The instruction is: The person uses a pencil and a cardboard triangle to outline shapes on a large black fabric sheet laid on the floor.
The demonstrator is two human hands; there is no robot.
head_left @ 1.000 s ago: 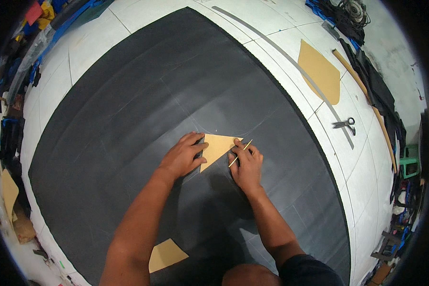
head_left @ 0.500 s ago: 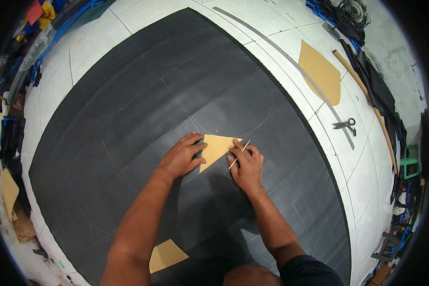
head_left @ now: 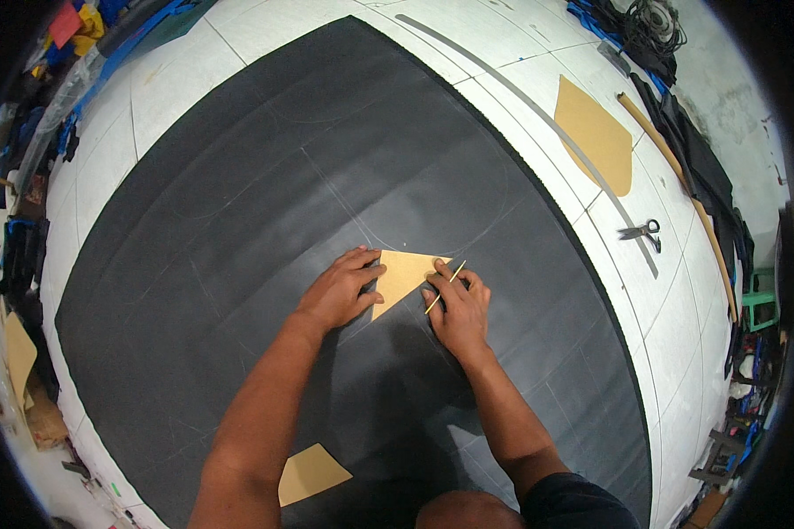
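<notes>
A tan, roughly triangular card template [head_left: 401, 275] lies flat on a large sheet of black material [head_left: 273, 220], which bears thin pale drawn lines. My left hand [head_left: 342, 289] rests along the template's left edge, its fingers spread and fingertips pressing on the card. At the opposite corner, my right hand [head_left: 459, 309] touches the template with a fingertip. A thin yellow stick [head_left: 456, 272], like a pencil or marking stick, is held slantwise between that hand's fingers. Nearer to me, beside my left forearm, a second tan card piece [head_left: 316, 474] lies on the black sheet.
White floor tiles [head_left: 688, 344] surround the sheet. On the right lie a long grey strip ruler [head_left: 512, 86], a larger tan template [head_left: 604, 145], scissors [head_left: 641, 233] and a long brown tube [head_left: 670, 163]. A green stool [head_left: 758, 300] stands farther right. Assorted materials line the left side.
</notes>
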